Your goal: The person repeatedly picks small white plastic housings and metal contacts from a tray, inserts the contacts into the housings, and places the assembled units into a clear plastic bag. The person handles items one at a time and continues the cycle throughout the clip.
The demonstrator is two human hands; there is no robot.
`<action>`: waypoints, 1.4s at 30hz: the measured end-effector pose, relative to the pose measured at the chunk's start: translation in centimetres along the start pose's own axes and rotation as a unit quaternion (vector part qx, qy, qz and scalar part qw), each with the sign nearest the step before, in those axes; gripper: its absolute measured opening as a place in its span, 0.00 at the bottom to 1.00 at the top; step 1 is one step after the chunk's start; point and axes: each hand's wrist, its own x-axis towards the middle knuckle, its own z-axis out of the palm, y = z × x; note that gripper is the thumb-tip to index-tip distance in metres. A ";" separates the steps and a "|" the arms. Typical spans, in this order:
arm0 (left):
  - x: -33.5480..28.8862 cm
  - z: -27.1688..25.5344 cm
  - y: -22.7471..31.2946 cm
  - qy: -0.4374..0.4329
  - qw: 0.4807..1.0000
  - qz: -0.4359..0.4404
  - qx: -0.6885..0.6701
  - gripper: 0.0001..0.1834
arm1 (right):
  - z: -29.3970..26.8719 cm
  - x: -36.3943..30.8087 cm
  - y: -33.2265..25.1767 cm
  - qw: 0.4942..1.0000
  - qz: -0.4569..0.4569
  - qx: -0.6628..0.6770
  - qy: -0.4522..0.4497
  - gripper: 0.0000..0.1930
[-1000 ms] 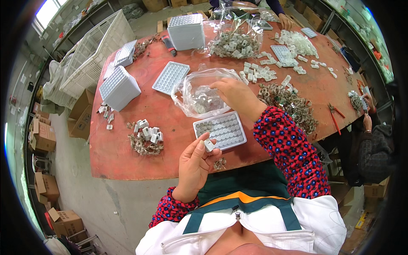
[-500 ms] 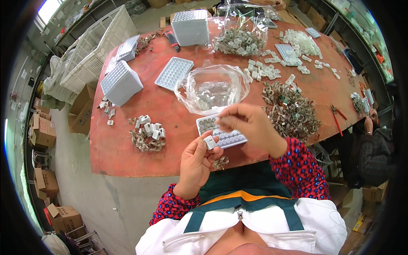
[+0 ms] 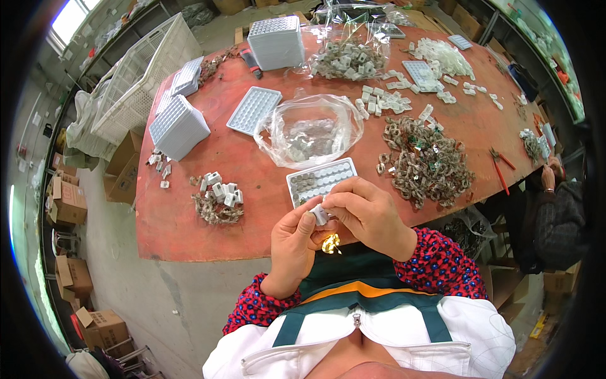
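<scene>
In my left hand point(image 3: 293, 243), a small white plastic battery box point(image 3: 319, 215) is pinched between thumb and fingers. A little bundle of fairy-light wire point(image 3: 330, 243) hangs just below it, glowing gold. My right hand point(image 3: 369, 218) is closed, its thumb and forefinger pressed together at the box's upper edge; whatever they grip is hidden. Just beyond both hands lies a pale tray point(image 3: 338, 169) with rows of round pockets, and small grey discs point(image 3: 306, 182) fill part of its left side. Past the tray, an opened clear plastic bag point(image 3: 271, 142) holds more grey pieces.
On the red table point(image 3: 170, 221) sit a large wire-coil heap point(image 3: 426, 164) at right and a smaller heap with white boxes point(image 3: 219, 199) at left. Tray stacks point(image 3: 178, 129) stand farther back. Red-handled pliers point(image 3: 500, 174) lie near another person's hands point(image 3: 552, 174) at right.
My right hand has come down from over the tray to the battery box in my left hand. The wire bundle below, dull before, now glows gold.
</scene>
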 end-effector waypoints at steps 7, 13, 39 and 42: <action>0.1 0.3 -0.2 -0.008 1.000 0.008 0.009 0.22 | -0.2 -0.4 0.0 1.000 -0.012 -0.011 -0.008 0.10; -0.1 -0.1 -0.3 0.031 0.999 -0.011 0.037 0.22 | 0.3 -0.7 0.0 1.000 0.009 0.013 -0.004 0.10; 0.3 -0.6 2.3 0.115 0.981 0.058 0.145 0.18 | -2.4 2.6 6.6 0.984 0.133 -0.118 0.021 0.09; 1.9 -2.5 6.4 0.206 0.884 0.191 0.373 0.16 | -3.4 6.2 13.9 0.937 0.186 -0.281 0.096 0.12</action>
